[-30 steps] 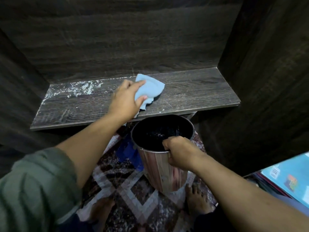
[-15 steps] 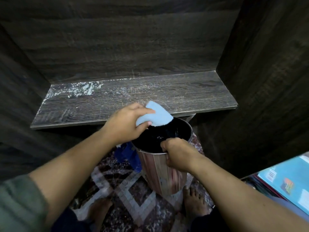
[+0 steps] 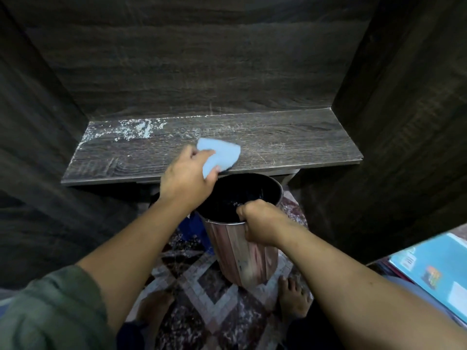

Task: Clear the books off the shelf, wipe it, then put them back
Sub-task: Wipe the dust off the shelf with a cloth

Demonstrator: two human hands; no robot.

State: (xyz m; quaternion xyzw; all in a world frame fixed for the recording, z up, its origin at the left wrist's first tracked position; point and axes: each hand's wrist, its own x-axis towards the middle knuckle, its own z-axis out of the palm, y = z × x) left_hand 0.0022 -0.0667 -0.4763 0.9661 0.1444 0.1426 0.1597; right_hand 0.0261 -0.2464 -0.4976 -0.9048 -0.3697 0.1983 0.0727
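A dark wooden shelf point(image 3: 290, 142) runs across the alcove, bare of books, with white dust at its back left corner point(image 3: 131, 130). My left hand point(image 3: 187, 178) grips a light blue cloth point(image 3: 222, 155) over the shelf's front edge, near the middle. My right hand point(image 3: 260, 221) grips the near rim of a wood-patterned bin point(image 3: 250, 258) with a black inside, held just below the shelf edge. Books with blue covers point(image 3: 434, 271) lie at the lower right.
Dark wooden walls close the alcove on the left, right and back. A patterned rug point(image 3: 202, 299) covers the floor, speckled with white crumbs. My bare feet point(image 3: 293, 299) stand beside the bin. Something blue point(image 3: 194, 228) lies on the floor behind the bin.
My left hand swept the cloth from the shelf to over the bin's mouth, then brought it back up to the shelf's front edge. The right hand kept hold of the bin.
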